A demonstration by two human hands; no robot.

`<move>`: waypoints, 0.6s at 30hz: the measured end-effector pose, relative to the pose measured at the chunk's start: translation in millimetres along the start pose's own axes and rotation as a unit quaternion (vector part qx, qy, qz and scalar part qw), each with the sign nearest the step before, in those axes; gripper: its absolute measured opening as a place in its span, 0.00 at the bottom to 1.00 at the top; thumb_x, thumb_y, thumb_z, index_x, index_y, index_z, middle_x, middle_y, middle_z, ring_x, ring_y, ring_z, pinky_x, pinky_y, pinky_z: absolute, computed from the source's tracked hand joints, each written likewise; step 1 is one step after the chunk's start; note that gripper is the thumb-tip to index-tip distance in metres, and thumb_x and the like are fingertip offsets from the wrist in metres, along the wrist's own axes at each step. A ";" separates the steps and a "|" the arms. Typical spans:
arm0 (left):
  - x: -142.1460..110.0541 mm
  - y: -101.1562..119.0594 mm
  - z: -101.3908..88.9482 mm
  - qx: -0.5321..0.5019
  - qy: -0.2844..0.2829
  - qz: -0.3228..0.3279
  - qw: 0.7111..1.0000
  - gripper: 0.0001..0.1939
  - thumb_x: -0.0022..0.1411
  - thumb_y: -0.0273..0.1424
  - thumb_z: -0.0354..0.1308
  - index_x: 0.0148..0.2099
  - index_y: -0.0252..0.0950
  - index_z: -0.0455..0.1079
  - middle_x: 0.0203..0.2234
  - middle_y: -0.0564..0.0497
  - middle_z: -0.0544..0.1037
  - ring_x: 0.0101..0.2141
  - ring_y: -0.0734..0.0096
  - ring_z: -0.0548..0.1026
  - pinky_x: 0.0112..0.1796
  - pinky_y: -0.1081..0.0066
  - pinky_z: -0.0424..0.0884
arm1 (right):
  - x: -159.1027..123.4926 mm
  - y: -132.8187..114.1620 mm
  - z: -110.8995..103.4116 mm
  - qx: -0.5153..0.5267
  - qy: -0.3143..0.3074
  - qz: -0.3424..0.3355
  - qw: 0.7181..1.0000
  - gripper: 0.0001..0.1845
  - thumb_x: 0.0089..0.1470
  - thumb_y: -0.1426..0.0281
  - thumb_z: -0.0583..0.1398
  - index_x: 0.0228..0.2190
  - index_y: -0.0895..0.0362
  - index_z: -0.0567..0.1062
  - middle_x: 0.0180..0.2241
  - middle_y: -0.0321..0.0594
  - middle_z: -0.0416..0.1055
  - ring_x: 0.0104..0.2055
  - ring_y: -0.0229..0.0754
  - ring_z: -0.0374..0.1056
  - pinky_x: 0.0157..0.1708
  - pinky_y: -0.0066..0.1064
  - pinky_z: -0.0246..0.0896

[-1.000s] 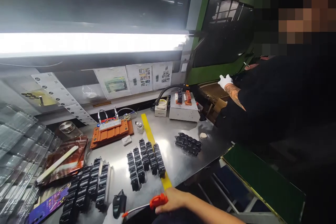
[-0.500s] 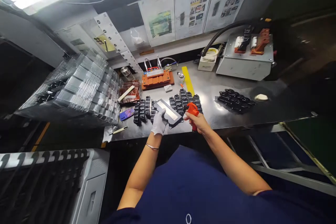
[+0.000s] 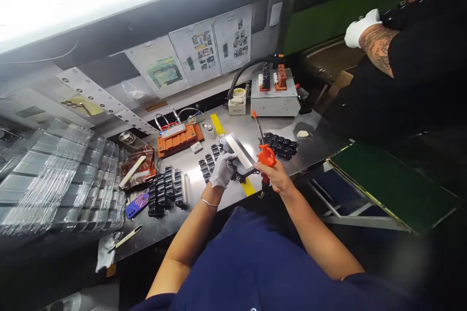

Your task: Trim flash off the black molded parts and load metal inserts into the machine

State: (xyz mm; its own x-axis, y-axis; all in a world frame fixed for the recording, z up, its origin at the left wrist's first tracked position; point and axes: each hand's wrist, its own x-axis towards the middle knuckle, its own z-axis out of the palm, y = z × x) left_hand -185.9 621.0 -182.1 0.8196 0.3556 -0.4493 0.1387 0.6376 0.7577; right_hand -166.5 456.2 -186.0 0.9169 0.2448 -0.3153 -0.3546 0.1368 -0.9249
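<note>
My left hand (image 3: 222, 171), in a white glove, is closed on the edge of a flat rectangular black part with a pale strip (image 3: 239, 151) along its face. The part is tilted above the bench. My bare right hand (image 3: 276, 176) grips a red-orange air blow gun (image 3: 267, 155) just right of it. The gun's thin bent nozzle points up and away, its orange tip beyond the part. Ribbed black parts (image 3: 166, 190) lie in rows to the left, and more black pieces (image 3: 208, 161) sit partly hidden behind my left hand.
Another cluster of black parts (image 3: 280, 145) lies behind the blow gun. An orange fixture (image 3: 179, 140) and a grey box (image 3: 274, 102) stand along the back. Stacked clear trays (image 3: 62, 175) fill the left. A co-worker's gloved hand (image 3: 363, 28) shows at upper right.
The view has swung right, bringing a co-worker into sight. Both my hands have shifted right over the bench, still holding the black part and the blow gun.
</note>
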 end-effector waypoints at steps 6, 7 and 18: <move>24.9 -21.4 44.0 0.007 -0.006 -0.014 1.000 0.10 0.49 0.16 0.56 0.28 0.37 0.65 0.20 0.58 0.69 0.23 0.78 0.71 0.30 0.76 0.68 | 30.6 -15.1 -33.0 -0.003 0.056 0.052 0.997 0.24 0.26 0.69 0.68 0.33 0.58 0.76 0.21 0.29 0.65 0.22 0.32 0.58 0.20 0.25 0.50; 29.2 -23.9 50.7 0.009 -0.004 -0.024 1.000 0.10 0.50 0.16 0.56 0.26 0.36 0.63 0.19 0.59 0.68 0.22 0.79 0.70 0.29 0.76 0.68 | 36.6 -17.7 -38.0 -0.004 0.064 0.057 0.996 0.22 0.27 0.70 0.67 0.32 0.58 0.76 0.19 0.28 0.64 0.21 0.32 0.58 0.20 0.25 0.49; 45.0 -33.6 96.1 -0.003 -0.033 -0.095 0.995 0.07 0.66 0.29 0.57 0.34 0.31 0.67 0.26 0.56 0.71 0.25 0.79 0.70 0.27 0.76 0.70 | 60.1 -38.3 -66.8 0.000 0.120 0.065 0.991 0.16 0.28 0.74 0.65 0.28 0.58 0.76 0.18 0.28 0.65 0.20 0.31 0.58 0.18 0.23 0.48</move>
State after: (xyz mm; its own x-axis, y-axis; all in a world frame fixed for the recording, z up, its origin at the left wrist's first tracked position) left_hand -100.3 550.0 -182.4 0.8136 0.1820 -0.5522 0.2917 0.6938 0.6585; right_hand -85.6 401.6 -183.7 0.8804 0.0246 -0.4736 -0.4730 0.1196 -0.8729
